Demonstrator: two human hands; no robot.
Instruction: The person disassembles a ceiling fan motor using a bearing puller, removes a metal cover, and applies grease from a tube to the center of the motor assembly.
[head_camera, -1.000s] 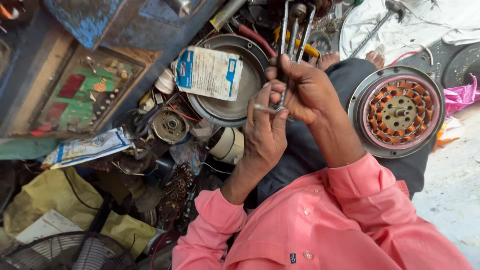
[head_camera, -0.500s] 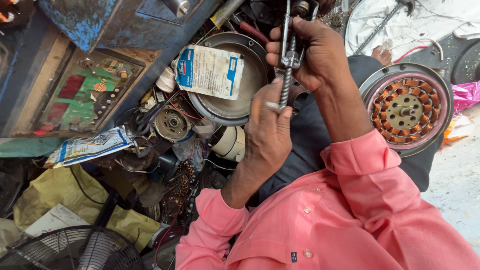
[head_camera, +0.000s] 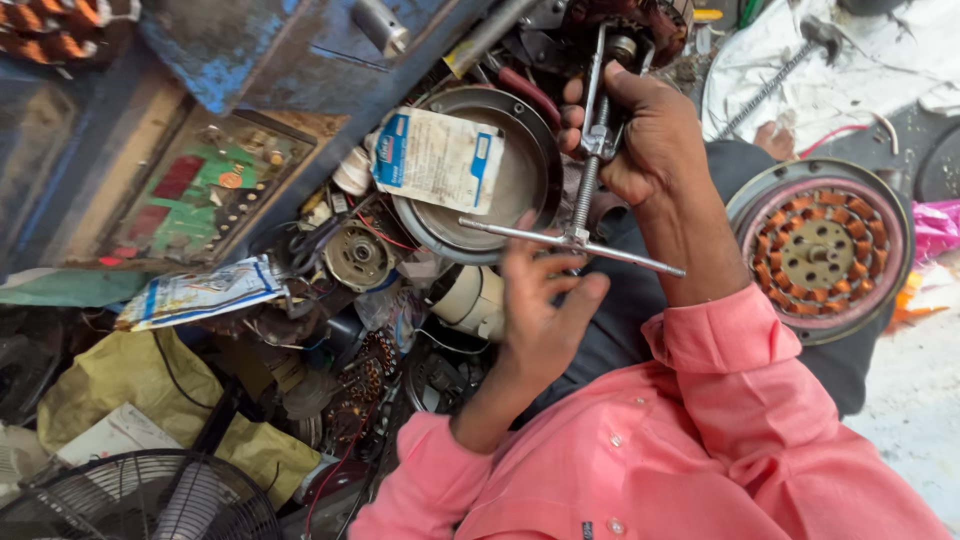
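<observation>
Floor (head_camera: 915, 420) w/ fan guard (head_camera: 140, 500), yellow bag (head_camera: 120, 385), stator (head_camera: 820, 250), metal bowl (head_camera: 530, 190).

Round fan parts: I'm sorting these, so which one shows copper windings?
The motor disc right of the person's arm: orange-copper coils ring its hub. The metal bowl holds only a paper packet.

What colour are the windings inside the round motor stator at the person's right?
Orange-copper coils in the stator, ringed by a pinkish band inside a grey metal rim; the head view shows it clearly.
</observation>
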